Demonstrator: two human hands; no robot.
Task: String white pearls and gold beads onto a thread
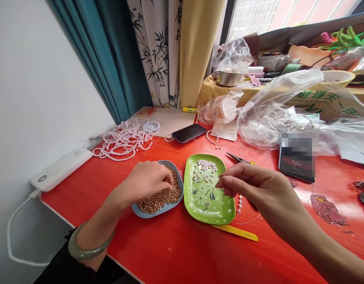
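My left hand (152, 179) reaches over a grey-blue tray (146, 215) full of small gold beads (161, 201). Its fingers are bent down and pressed together at the beads; whatever lies between the tips is hidden. Over the right rim of a green tray (196, 213), my right hand (243, 181) pinches a fine beading thread, with a tiny golden bit at the fingertips. Just beneath that hand a short row of strung white pearls (239, 204) shows beside the tray. Loose white pearls (207, 165) lie in the far part of the green tray.
Yellow tweezers (238, 232) lie by the green tray's near edge, and pliers (236, 157) beyond my right hand. Bead strands (125, 140), a dark phone (189, 133) and a second phone (297, 161) lie farther out. Plastic bags (276, 114) crowd the back right.
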